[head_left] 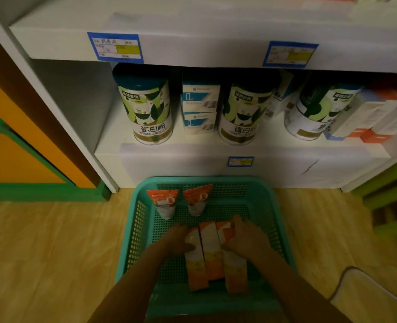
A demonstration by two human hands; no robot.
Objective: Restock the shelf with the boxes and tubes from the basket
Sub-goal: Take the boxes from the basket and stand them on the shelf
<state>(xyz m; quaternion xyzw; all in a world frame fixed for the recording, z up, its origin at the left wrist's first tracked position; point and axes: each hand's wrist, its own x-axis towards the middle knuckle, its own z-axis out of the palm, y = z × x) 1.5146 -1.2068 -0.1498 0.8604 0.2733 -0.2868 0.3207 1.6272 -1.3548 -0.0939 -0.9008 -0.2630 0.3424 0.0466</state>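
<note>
A teal mesh basket (270, 206) sits on the floor in front of the white shelf (193, 152). Inside it, three orange-and-white boxes (212, 255) lie side by side. My left hand (177, 240) presses against their left side and my right hand (246, 238) against their right side, so the boxes are squeezed between both hands. Two orange-and-white tubes (166, 203) stand at the far end of the basket, apart from my hands.
The lower shelf holds three green protein-powder cans (149, 108), stacked blue-and-white boxes (200, 108) and white-and-red boxes (374, 120) at the right. The shelf's left end is bare. A green-and-orange cabinet (18, 159) stands at the left, green bars (391, 206) at the right.
</note>
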